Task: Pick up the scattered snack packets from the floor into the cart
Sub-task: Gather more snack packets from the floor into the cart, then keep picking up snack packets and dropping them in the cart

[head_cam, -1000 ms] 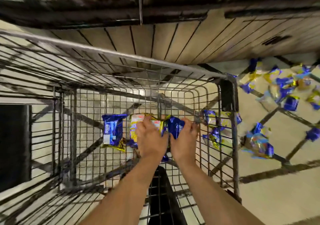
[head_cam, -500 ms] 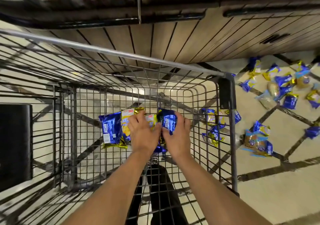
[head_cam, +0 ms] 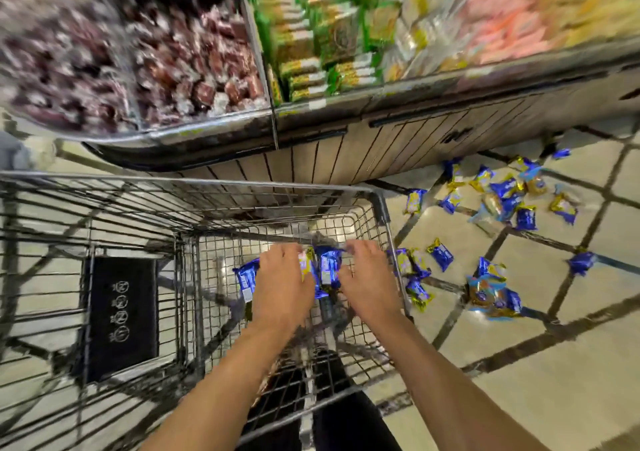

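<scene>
Both my hands are down inside the wire cart point(head_cam: 207, 184). My left hand point(head_cam: 282, 287) hovers palm down with its fingers stretched forward over a yellow packet point(head_cam: 304, 264). A blue packet point(head_cam: 246, 279) lies on the cart floor just left of it. My right hand point(head_cam: 369, 277) is spread out and holds nothing. Between the hands another blue packet point(head_cam: 329, 267) lies on the mesh. Several blue and yellow snack packets point(head_cam: 502, 192) are scattered on the tiled floor to the right of the cart, some point(head_cam: 414, 277) close against its side.
A store shelf point(head_cam: 311, 159) with a wood-slat base stands right behind the cart, its bins full of wrapped goods. The cart's black seat flap point(head_cam: 119, 315) is at the left. Tiled floor point(head_cam: 519, 381) stretches out at the lower right. My legs show under the cart.
My hands have drawn apart and the packets they held together now lie on the cart floor. The view has tilted up, bringing the shelf bins into sight.
</scene>
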`<state>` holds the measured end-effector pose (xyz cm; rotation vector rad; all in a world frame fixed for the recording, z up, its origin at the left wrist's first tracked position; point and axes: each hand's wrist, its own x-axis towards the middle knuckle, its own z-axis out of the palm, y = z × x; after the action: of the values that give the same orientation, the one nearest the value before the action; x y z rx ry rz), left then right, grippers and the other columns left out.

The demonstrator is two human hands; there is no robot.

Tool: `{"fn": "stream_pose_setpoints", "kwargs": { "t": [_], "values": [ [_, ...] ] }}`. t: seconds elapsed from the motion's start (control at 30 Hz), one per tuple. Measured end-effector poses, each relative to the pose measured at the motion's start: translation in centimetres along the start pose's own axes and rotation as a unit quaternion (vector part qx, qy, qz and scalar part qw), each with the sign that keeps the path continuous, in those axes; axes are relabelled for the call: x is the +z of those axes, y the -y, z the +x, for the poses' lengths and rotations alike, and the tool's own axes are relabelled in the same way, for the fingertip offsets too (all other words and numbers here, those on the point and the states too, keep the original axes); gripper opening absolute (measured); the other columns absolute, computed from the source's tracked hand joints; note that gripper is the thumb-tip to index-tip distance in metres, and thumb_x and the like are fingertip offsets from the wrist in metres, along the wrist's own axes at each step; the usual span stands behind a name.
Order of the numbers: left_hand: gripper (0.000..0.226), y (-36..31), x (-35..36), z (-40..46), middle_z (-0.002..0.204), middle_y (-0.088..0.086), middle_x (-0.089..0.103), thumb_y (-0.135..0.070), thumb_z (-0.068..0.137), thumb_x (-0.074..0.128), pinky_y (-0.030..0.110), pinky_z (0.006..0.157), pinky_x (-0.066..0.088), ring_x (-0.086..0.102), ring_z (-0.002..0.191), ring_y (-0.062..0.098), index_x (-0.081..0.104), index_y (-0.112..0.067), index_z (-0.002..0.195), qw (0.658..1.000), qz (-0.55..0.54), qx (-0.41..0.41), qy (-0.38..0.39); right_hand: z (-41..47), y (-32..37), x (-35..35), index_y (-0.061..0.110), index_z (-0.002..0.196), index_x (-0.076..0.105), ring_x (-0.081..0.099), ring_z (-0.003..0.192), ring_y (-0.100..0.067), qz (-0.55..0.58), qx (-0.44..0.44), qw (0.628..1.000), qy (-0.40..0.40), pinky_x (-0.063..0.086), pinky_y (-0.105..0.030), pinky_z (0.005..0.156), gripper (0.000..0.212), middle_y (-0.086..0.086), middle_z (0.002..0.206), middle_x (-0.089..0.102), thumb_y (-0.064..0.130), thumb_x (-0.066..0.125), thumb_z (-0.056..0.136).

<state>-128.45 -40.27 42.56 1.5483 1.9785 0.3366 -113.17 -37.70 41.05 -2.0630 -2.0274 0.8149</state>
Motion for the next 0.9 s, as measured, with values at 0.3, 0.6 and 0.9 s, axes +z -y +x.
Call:
{"fn": "stream_pose_setpoints", "kwargs": {
  "t": [0.3, 0.6, 0.9],
  "values": [
    [0.058, -11.8, -5.0, -5.3, 0.134, 0.005, 0.044, -0.033, 0.086, 0.055, 0.039, 0.096, 0.042, 0.041, 0.122, 0.027, 0.039, -0.018, 0.140, 0.965, 0.181, 0.188, -0.025, -7.7, -1.0, -12.8, 0.019, 0.130, 0.050, 0.050, 0.116, -0.025, -0.086, -0.002, 0.989, -0.118, 0.044, -0.039, 0.093, 0.044, -0.003, 0.127, 0.053, 0.029, 0.060, 0.088],
    [0.064, -27.6, 3.8, -15.9, 0.129, 0.003, 0.053, -0.031, 0.077, 0.064, 0.042, 0.087, 0.050, 0.049, 0.116, 0.030, 0.046, -0.019, 0.137, 0.922, 0.206, 0.327, -0.021, -19.8, -16.4, -23.7, 0.022, 0.136, 0.048, 0.042, 0.126, -0.022, -0.051, 0.076, 0.972, -0.217, 0.038, -0.038, 0.102, 0.049, 0.000, 0.136, 0.048, 0.029, 0.058, 0.089],
    [0.062, -44.2, 16.5, -25.6, 0.136, 0.006, 0.048, -0.036, 0.082, 0.061, 0.041, 0.093, 0.043, 0.043, 0.123, 0.030, 0.042, -0.020, 0.140, 0.874, 0.215, 0.435, 0.017, -32.6, -34.2, -32.4, 0.025, 0.146, 0.037, 0.026, 0.139, -0.023, -0.024, 0.209, 0.946, -0.247, 0.028, -0.039, 0.113, 0.061, -0.002, 0.152, 0.032, 0.036, 0.057, 0.090]
  ]
}}
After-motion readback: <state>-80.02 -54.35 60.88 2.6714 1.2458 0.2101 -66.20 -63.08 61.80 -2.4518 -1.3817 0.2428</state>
